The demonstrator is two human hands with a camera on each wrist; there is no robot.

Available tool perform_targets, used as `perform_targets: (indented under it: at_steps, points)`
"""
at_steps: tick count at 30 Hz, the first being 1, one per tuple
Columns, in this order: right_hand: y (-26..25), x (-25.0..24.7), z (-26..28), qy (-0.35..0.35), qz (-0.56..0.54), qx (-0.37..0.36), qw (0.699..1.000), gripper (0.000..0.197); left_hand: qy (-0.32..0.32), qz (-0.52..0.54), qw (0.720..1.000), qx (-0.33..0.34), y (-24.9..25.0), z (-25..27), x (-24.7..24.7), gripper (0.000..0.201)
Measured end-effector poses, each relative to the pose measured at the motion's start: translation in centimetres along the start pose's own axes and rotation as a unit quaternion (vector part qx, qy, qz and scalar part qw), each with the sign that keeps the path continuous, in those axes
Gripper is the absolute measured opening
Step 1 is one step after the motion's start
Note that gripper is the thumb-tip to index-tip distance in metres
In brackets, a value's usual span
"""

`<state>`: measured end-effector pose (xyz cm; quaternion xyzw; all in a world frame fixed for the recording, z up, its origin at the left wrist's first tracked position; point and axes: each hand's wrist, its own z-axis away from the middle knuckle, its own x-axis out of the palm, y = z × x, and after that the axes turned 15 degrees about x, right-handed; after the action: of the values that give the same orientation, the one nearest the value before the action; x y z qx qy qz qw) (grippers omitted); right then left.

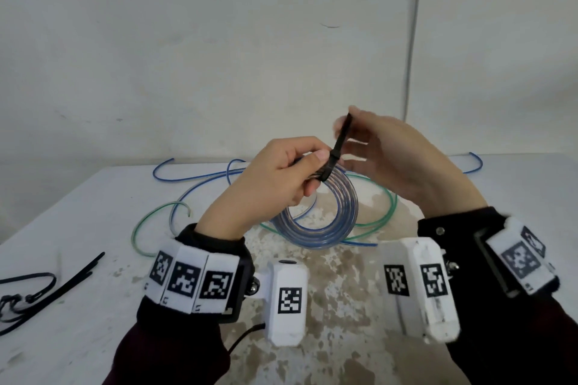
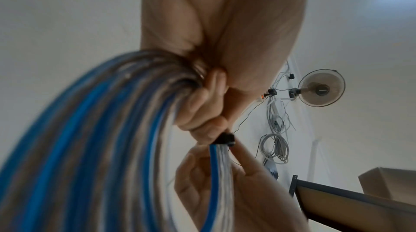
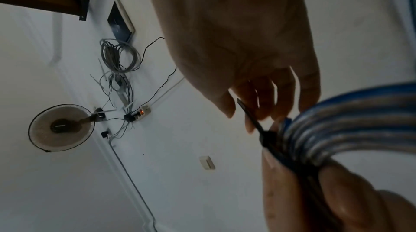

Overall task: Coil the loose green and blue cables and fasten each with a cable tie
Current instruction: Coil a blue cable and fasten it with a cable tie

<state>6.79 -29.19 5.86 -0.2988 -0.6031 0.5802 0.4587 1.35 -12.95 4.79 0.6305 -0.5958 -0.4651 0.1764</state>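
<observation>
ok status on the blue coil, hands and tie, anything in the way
Left hand grips blue coil at the cable tie. Right hand at the tie's upright tail, grip unclear. Green cable loose on table. Nothing in the way.

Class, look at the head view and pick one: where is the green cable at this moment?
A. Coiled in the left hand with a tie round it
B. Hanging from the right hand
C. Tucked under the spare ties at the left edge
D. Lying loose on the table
D: the green cable lies uncoiled on the table, while the left hand holds the blue coil.
</observation>
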Motion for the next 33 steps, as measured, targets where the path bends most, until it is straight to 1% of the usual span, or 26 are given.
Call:
perform_targets:
  at_steps: [1, 2, 5, 8, 10, 11, 14, 15, 17, 18, 21, 23, 26, 29, 33]
  points:
    - [0.1, 0.0, 0.1, -0.018, 0.028, -0.001, 0.999, 0.033, 0.006, 0.017, 1.000, -0.015, -0.2, -0.1, 0.2, 0.027]
    - [0.2, 0.2, 0.2, -0.019, 0.062, -0.019, 0.998, 0.034, 0.015, 0.030, 0.999, -0.033, -0.4, -0.2, 0.3, 0.026]
    - [0.5, 1.2, 0.4, 0.040, 0.166, -0.109, 0.979, 0.035, 0.053, 0.069, 0.992, -0.088, -1.0, -0.6, 0.6, 0.024]
    - [0.9, 2.3, 0.3, 0.094, 0.265, -0.195, 0.940, 0.031, 0.082, 0.092, 0.988, -0.095, -1.4, -0.8, 0.6, 0.025]
    - [1.1, 2.5, 0.2, 0.105, 0.294, -0.223, 0.924, 0.029, 0.093, 0.097, 0.987, -0.092, -1.6, -0.7, 0.4, 0.024]
    - [1.0, 2.4, 0.2, 0.108, 0.292, -0.225, 0.923, 0.028, 0.093, 0.093, 0.987, -0.091, -1.6, -0.6, 0.3, 0.023]
    - [0.9, 1.7, 0.0, 0.124, 0.248, -0.208, 0.938, 0.028, 0.077, 0.067, 0.992, -0.071, -1.5, -0.6, 0.5, 0.021]
    - [0.9, 1.4, -0.1, 0.142, 0.243, -0.207, 0.937, 0.028, 0.072, 0.056, 0.994, -0.057, -1.3, -0.7, 0.6, 0.022]
    - [0.9, 1.0, -0.2, 0.178, 0.264, -0.214, 0.923, 0.029, 0.067, 0.038, 0.997, -0.030, -0.9, -0.8, 1.1, 0.025]
    - [1.0, 0.8, -0.3, 0.179, 0.270, -0.215, 0.921, 0.029, 0.066, 0.034, 0.997, -0.022, -0.7, -0.8, 1.3, 0.026]
    - [1.1, 0.7, -0.3, 0.138, 0.257, -0.208, 0.934, 0.032, 0.070, 0.028, 0.997, -0.020, -0.5, -0.7, 1.7, 0.033]
    - [1.2, 0.8, -0.4, 0.129, 0.259, -0.205, 0.935, 0.032, 0.077, 0.020, 0.997, -0.015, -0.6, -0.6, 1.8, 0.033]
    - [1.0, 0.6, -0.2, 0.147, 0.251, -0.208, 0.934, 0.032, 0.075, 0.007, 0.997, -0.009, -0.6, -0.5, 1.9, 0.030]
    - [0.7, 0.1, -0.2, 0.165, 0.234, -0.212, 0.934, 0.032, 0.060, -0.020, 0.998, 0.002, -0.5, -0.5, 2.0, 0.029]
    - [1.4, 0.1, -0.6, 0.190, 0.269, -0.195, 0.924, 0.033, 0.032, -0.059, 0.998, -0.022, -0.9, -0.5, 2.1, 0.029]
